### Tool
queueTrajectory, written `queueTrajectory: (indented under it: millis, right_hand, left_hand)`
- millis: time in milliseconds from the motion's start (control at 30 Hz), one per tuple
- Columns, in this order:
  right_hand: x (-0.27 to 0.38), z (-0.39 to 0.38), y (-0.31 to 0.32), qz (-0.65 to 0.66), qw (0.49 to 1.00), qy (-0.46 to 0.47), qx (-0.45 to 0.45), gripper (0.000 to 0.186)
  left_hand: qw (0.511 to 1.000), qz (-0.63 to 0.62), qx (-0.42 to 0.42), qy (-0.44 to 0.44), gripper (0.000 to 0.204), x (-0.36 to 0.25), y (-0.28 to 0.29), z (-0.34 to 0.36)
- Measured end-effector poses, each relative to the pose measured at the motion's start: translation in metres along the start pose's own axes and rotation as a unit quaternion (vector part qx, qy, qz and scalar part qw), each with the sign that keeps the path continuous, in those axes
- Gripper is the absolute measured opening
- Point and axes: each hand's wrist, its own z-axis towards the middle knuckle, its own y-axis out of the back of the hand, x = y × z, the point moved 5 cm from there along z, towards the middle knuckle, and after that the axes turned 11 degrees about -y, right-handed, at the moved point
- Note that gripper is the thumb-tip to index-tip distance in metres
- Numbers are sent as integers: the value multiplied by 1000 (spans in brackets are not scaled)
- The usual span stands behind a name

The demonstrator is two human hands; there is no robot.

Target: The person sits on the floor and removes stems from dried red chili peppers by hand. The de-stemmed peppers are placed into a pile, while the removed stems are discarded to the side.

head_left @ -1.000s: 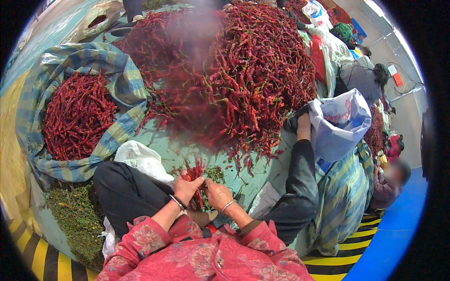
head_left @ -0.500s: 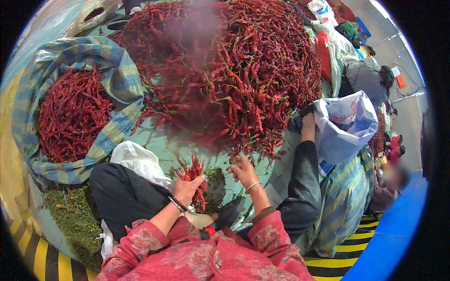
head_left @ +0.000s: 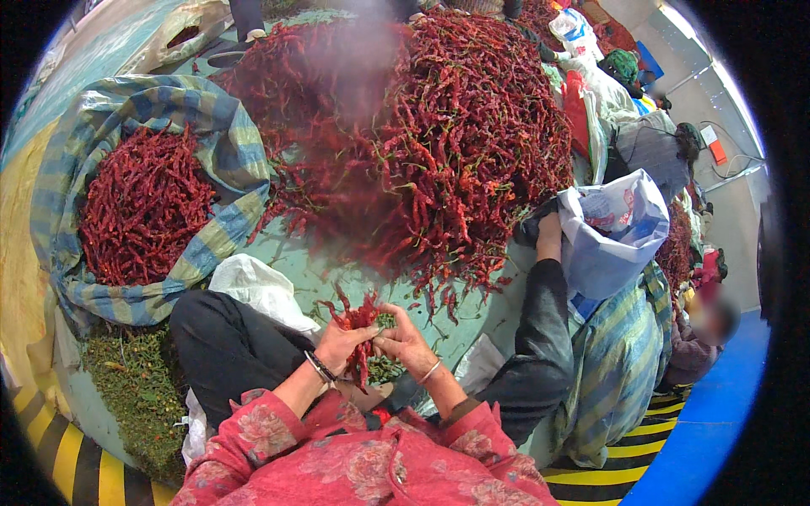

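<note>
big red chilli pile [head_left: 481, 160] ahead; checked sack [head_left: 52, 198] w/ more chillies [head_left: 148, 207] at l. l hand [head_left: 339, 346] grips chilli bunch [head_left: 359, 318] btwn legs; r hand [head_left: 407, 341] just beside, fingertips at bunch, can't tell if gripping.

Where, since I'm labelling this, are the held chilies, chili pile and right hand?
Held chilies [head_left: 360, 317]: head view, bunch's upper part.
Chili pile [head_left: 447, 152]: head view, middle.
Right hand [head_left: 410, 345]: head view, back of hand.

Right of our right hand [head_left: 407, 344], we see blue flooring [head_left: 717, 422], yellow-and-black floor stripes [head_left: 603, 475] and a grey wall [head_left: 742, 221]
</note>
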Motion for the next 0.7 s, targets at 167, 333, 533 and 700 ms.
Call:
queueTrajectory:
  millis: [167, 333, 533, 700]
  right_hand:
    - [-35, 18, 19, -317, 898, 234, -194, 53]
    - [-51, 22, 57, -446, 835, -82, -313, 49]
    - [-16, 27, 128, -372, 810, -40, -452, 28]
    - [-25, 42, 151, -475, 749, -14, -461, 23]
  left_hand:
    - [770, 505, 117, -373, 22, -31, -30, -3]
    - [977, 172, 101, -80, 15, -4, -25, -8]
    - [999, -8, -42, -13, 18, -1, -6, 8]
    - [995, 27, -90, -42, 17, 5, 3, 13]
